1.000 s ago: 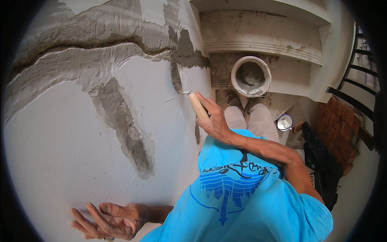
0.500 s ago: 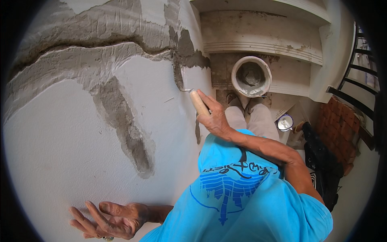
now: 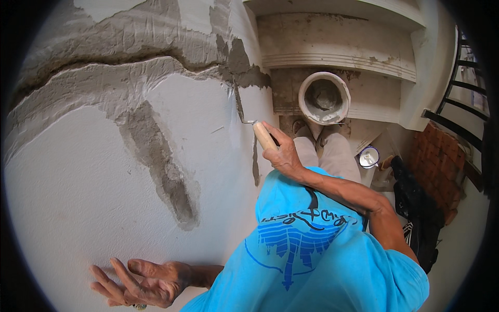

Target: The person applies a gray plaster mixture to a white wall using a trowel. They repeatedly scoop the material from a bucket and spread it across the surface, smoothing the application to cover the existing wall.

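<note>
My right hand [image 3: 285, 156] is closed around the wooden handle [image 3: 265, 136] of a trowel. Its thin, mortar-coated blade [image 3: 239, 104] lies at the white wall [image 3: 93, 171], just below a patch of dark wet mortar [image 3: 240, 65]; whether the whole blade touches cannot be told. At the lower left, my left hand [image 3: 143, 283] is held palm up by the wall with its fingers spread, holding nothing; a ring shows on one finger. Grey mortar bands [image 3: 156, 156] and a long dark crack [image 3: 104, 58] run across the wall.
A white bucket [image 3: 304, 101] with grey mortar inside stands on the stairs [image 3: 338, 39] beyond my legs. Right of my legs are a white enamel mug [image 3: 368, 157] with a blue rim, dark cloth [image 3: 416, 200], stacked red bricks [image 3: 436, 161] and a black railing [image 3: 457, 127].
My right hand and the trowel have shifted slightly right and toward me. The blade now appears narrower, away from the dark strip it was over. My left hand stays nearly still.
</note>
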Demonstrator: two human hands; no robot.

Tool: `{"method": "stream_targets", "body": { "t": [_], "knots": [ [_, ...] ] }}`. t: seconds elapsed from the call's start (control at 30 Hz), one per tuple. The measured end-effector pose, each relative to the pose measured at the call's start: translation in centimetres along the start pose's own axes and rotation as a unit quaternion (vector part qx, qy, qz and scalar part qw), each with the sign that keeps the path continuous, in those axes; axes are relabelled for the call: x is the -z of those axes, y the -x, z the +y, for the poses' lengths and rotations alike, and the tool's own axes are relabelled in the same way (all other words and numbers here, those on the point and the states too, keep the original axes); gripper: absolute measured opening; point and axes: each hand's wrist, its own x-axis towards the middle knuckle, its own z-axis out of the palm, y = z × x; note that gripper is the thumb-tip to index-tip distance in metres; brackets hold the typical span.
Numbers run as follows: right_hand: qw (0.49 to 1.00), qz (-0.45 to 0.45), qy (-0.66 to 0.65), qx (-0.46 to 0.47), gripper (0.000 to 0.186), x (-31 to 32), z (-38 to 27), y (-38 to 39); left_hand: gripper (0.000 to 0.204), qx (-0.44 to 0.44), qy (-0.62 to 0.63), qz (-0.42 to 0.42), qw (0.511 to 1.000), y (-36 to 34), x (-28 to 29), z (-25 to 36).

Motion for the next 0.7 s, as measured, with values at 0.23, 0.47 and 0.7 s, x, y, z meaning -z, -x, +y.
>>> {"method": "stream_targets", "body": {
  "t": [0.23, 0.47, 0.7],
  "knots": [
    [0.998, -0.010, 0.052, 0.037, 0.079, -1.1, -2.5, 0.5, 0.052, -0.050, -0.112, -0.049, 0.991, -0.6, 0.5, 0.9],
    [0.997, -0.058, 0.013, 0.051, 0.074, 1.7, -5.2, 0.8, 0.042, -0.035, -0.008, -0.042, 0.998, -0.4, 1.1, -0.7],
    [0.988, -0.037, 0.084, -0.120, 0.060, 11.8, 0.3, 0.7, 0.027, -0.053, -0.069, -0.060, 0.994, -1.2, 0.7, 1.2]
  ]
}}
